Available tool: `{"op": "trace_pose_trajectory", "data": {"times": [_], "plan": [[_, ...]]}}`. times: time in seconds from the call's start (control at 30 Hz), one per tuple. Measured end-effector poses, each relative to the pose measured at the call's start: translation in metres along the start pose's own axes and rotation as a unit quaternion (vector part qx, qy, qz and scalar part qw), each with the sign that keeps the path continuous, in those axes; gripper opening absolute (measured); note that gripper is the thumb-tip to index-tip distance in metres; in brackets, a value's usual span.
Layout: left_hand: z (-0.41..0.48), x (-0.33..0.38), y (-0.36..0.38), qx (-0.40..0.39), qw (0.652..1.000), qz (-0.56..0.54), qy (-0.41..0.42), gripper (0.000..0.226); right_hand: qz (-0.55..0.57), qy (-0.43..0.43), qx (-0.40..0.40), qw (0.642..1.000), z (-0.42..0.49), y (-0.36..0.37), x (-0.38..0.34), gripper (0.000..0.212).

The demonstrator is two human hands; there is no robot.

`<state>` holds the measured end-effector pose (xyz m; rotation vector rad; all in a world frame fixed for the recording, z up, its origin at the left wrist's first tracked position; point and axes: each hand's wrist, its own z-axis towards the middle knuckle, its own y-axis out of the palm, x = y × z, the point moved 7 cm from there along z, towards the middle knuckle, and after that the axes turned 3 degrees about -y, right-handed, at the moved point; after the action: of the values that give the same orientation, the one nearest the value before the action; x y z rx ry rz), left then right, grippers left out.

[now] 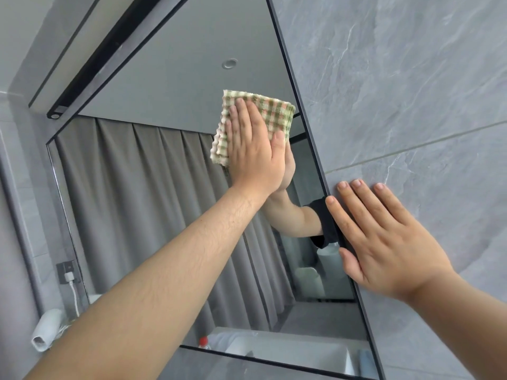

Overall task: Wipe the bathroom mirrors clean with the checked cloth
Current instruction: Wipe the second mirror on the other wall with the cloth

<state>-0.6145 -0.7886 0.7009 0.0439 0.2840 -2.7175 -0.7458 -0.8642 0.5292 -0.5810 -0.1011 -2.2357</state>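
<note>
The checked cloth (255, 116) lies folded flat against the mirror (153, 204), high on the glass and near the mirror's right-hand frame edge. The left hand (253, 149) presses it there with fingers straight and together; the thumb lies along the cloth's lower right corner. No finger curls round the fabric.

The right hand (384, 242) rests flat with straight fingers on the grey wall tile (411, 78) just beside the mirror's right frame; its thumb and forefinger overlap the frame edge. It holds nothing.

Handling properties, judged from appearance:
- The cloth is light, soft and limp. Its waffle weave looks absorbent and should drag on glass, not slide freely.
- It has no rigid part to take hold of. Control probably depends on palm pressure over the middle of the folded pad.
- Loose edges show to the left of the fingers and may roll or unfold during a stroke.
- The mirror is stiff, smooth and breakable. Spread the load across the whole palm and avoid pushing with the fingertips alone.

A wall socket (67, 271) with a white plug sits left of the mirror's lower corner.
</note>
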Motion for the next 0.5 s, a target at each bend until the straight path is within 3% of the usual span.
{"op": "trace_pose_trajectory", "data": {"times": [0.1, 0.27, 0.4, 0.5], "plan": [[-0.020, 0.000, 0.003, -0.031, 0.993, 0.019, 0.113, 0.070, -0.001, -0.001, 0.004, 1.000, 0.001, 0.000, 0.000, 0.073], [-0.103, -0.012, 0.020, -0.117, 0.950, 0.084, 0.278, 0.074, 0.000, -0.002, -0.001, 1.000, 0.000, 0.001, 0.000, 0.073], [-0.195, -0.020, 0.038, -0.123, 0.881, 0.137, 0.436, 0.086, 0.001, 0.000, -0.004, 1.000, 0.000, 0.001, 0.000, 0.071], [-0.269, -0.027, 0.051, -0.105, 0.829, 0.102, 0.540, 0.082, 0.002, -0.001, -0.003, 1.000, 0.001, 0.000, 0.000, 0.072]]}}
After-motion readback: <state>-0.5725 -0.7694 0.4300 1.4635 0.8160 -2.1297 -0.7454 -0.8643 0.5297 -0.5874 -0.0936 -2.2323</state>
